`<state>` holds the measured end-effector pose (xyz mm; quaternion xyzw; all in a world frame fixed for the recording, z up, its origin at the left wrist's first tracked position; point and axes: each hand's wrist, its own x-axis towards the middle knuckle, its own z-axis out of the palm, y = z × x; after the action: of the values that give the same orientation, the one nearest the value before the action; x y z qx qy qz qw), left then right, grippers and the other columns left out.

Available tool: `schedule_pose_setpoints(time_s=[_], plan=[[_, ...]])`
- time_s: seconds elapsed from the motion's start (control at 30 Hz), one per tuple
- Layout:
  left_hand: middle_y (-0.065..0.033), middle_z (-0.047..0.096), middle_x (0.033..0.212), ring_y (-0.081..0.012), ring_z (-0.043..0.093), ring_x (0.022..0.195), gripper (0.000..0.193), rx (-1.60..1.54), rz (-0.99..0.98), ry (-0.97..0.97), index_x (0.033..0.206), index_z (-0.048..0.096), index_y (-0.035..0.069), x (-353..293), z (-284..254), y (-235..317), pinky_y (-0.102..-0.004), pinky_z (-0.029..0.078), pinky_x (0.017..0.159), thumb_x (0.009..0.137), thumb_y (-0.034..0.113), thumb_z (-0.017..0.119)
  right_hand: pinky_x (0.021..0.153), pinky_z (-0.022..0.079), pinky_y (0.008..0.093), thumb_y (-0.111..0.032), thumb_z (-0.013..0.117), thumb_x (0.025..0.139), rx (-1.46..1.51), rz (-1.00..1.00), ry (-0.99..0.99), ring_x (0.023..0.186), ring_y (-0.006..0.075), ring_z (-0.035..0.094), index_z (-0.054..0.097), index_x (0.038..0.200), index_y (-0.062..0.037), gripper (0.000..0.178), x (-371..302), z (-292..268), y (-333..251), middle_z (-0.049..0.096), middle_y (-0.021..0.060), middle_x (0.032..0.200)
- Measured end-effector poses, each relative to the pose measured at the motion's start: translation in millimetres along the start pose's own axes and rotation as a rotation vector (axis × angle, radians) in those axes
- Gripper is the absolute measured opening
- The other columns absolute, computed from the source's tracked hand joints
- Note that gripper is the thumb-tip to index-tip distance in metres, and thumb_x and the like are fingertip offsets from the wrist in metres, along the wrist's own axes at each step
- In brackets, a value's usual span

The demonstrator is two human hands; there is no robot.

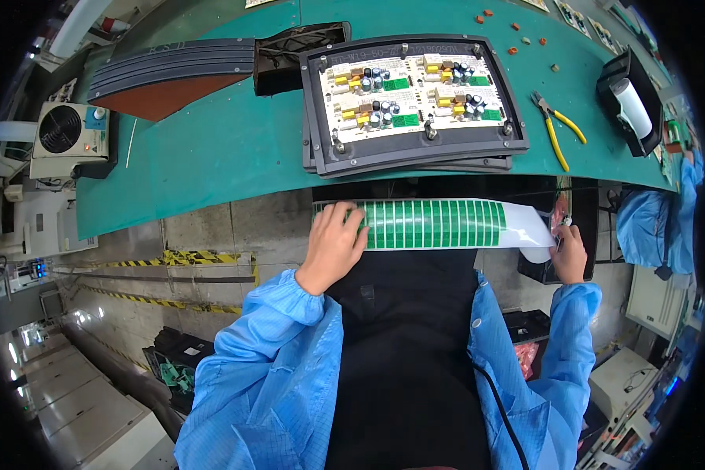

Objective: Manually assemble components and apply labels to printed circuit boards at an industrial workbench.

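Observation:
A long strip of green label stickers on white backing (pixel 435 225) stretches between my hands, just in front of the bench edge and above my lap. The fingers of my left hand (pixel 335 243) curl over its left end, covering part of the green labels. At the bare white right end, my right hand (pixel 569 254) pinches the backing between thumb and fingers. Beyond the strip, a black tray (pixel 415 155) on the bench carries several circuit boards (pixel 415 94) with yellow, black and green parts.
On the green bench (pixel 211 157), yellow-handled cutters (pixel 556 129) lie right of the tray. A black holder with a white roll (pixel 631 108) stands farther right. At the left are a small fan unit (pixel 66 133) and a dark curved rack (pixel 176 74). Small orange pieces (pixel 515 27) lie far back.

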<state>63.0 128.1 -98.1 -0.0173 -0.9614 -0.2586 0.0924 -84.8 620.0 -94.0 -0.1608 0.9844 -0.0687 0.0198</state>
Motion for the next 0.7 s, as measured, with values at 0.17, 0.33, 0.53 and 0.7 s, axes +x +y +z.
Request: schedule_pose_setpoints(time_s=[0.17, 0.33, 0.53, 0.7], plan=[[-0.0119, 0.067, 0.095, -0.0321, 0.065, 0.086, 0.01, -0.163, 0.061, 0.122, 0.091, 0.068, 0.0, 13, -30, 3, -0.0394, 0.053, 0.072, 0.086, 0.007, 0.073, 0.076, 0.054, 0.0346, -0.003, 0.086, 0.068, 0.333, -0.063, -0.362, 0.086, 0.0246, 0.064, 0.065, 0.116, -0.0044, 0.053, 19, -68, -62, 0.062, 0.0107, 0.107], [-0.0144, 0.065, 0.071, -0.0271, 0.065, 0.063, 0.011, -0.324, 0.272, 0.5, 0.076, 0.064, -0.003, 43, -100, 29, -0.0329, 0.05, 0.056, 0.087, -0.001, 0.062, 0.072, 0.05, 0.03, 0.003, 0.08, 0.075, 0.51, -0.317, -0.083, 0.081, 0.0197, 0.059, 0.063, 0.119, -0.0043, 0.048, 60, -143, -175, 0.063, 0.0093, 0.108], [-0.0111, 0.065, 0.081, -0.0211, 0.061, 0.07, 0.012, -0.274, 0.254, 0.539, 0.087, 0.065, -0.003, 109, -110, -2, -0.031, 0.049, 0.065, 0.094, 0.004, 0.06, 0.084, 0.055, 0.0413, -0.01, 0.082, 0.079, 0.201, -0.551, 0.187, 0.101, 0.0374, 0.063, 0.059, 0.127, -0.0069, 0.053, 119, -134, -204, 0.058, 0.0135, 0.121], [-0.0074, 0.066, 0.101, -0.0148, 0.058, 0.096, 0.013, -0.752, 0.018, 0.398, 0.099, 0.066, -0.002, 125, -111, -10, -0.0272, 0.045, 0.087, 0.099, 0.009, 0.057, 0.077, 0.05, 0.0428, -0.012, 0.086, 0.074, 0.276, -0.56, 0.171, 0.094, 0.035, 0.062, 0.059, 0.108, -0.0026, 0.045, 130, -131, -196, 0.056, 0.012, 0.113]])
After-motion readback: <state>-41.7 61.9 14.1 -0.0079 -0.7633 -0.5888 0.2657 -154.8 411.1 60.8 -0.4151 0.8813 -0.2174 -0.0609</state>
